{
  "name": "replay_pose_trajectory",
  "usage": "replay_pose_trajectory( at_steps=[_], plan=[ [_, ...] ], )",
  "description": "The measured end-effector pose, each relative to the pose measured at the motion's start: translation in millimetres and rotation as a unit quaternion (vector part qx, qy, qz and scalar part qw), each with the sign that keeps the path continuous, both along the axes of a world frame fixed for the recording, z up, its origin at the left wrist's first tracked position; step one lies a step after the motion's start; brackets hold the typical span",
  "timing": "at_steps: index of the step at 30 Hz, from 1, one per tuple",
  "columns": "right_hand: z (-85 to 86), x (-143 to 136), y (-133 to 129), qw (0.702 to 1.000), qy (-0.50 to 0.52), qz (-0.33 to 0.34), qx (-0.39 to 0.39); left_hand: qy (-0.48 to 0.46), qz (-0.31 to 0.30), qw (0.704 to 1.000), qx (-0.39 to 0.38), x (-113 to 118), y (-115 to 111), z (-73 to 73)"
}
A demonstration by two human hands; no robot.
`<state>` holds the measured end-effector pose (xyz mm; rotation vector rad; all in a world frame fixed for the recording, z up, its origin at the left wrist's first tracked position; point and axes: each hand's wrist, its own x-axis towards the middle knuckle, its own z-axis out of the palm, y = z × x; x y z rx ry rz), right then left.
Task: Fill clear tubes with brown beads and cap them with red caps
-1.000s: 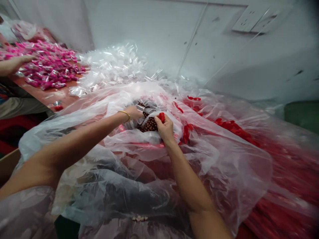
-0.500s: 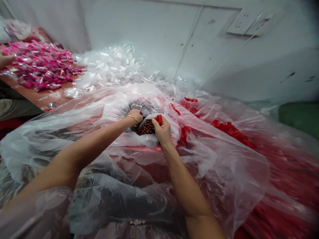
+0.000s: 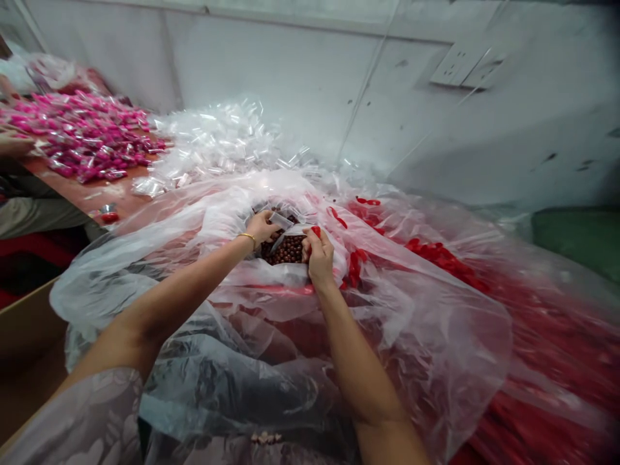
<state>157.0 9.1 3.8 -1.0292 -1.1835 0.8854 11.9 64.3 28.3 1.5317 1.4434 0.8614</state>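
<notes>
Dark brown beads point(image 3: 285, 250) fill the opening of a translucent plastic bag point(image 3: 223, 213). At the left of that opening, my left hand point(image 3: 261, 228), with a gold bangle at the wrist, pinches a small clear packet point(image 3: 281, 221). My right hand point(image 3: 318, 253) is closed at the right side, over the beads, with a small red piece point(image 3: 316, 230) between thumb and fingers. A clear edge, maybe of another packet, reaches from its fingertips toward my left hand.
Pink wrapped pieces point(image 3: 92, 135) cover a reddish table point(image 3: 113, 192) at left, near another person's hand point(image 3: 15, 143). Clear packets point(image 3: 223, 132) are heaped by the wall. Red pieces point(image 3: 443, 258) lie under plastic at right. A cardboard box point(image 3: 29, 342) stands lower left.
My left hand has drawn back slightly to the left and now shows a clear packet at its fingertips. My right fingers have curled more. The view has shifted, showing the box at lower left.
</notes>
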Motion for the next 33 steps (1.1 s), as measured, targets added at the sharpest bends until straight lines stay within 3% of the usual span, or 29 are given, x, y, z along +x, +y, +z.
replay_pose_trajectory(
  at_steps=[3,6,8,10,13,16,19,23,28,33],
  plan=[
    [1.8,-1,-1,0.999,0.049,-0.013,-0.013,-0.071,-0.027,0.994,0.076,-10,-3,-1.1],
    [-0.4,-2,-1,0.999,0.022,-0.039,-0.013,-0.039,-0.013,0.988,0.150,-17,-1,-4.3],
    [-1.5,-2,-1,0.996,-0.050,-0.072,0.017,-0.043,0.021,0.989,0.136,-19,1,-5.4],
    [-0.4,0,-2,0.979,-0.151,-0.117,0.070,-0.104,0.028,0.989,0.098,-19,2,-4.6],
    [7.0,4,-4,0.943,-0.269,-0.162,0.113,-0.213,-0.039,0.975,0.053,-21,0,-1.7],
    [20.8,11,-3,0.955,-0.246,-0.139,0.087,-0.231,-0.090,0.966,0.076,-27,-6,-1.5],
    [37.1,14,2,0.992,-0.085,-0.089,0.030,-0.191,-0.119,0.966,0.123,-32,-14,-5.9],
    [50.0,6,4,0.998,0.047,-0.019,-0.024,-0.200,-0.182,0.954,0.126,-30,-27,-13.6],
    [43.8,-4,-5,1.000,-0.016,-0.004,-0.014,-0.265,-0.229,0.928,0.128,-22,-38,-22.1],
    [44.5,6,-8,0.983,-0.165,0.067,0.037,-0.277,-0.201,0.933,0.115,-22,-43,-26.8]
  ],
)
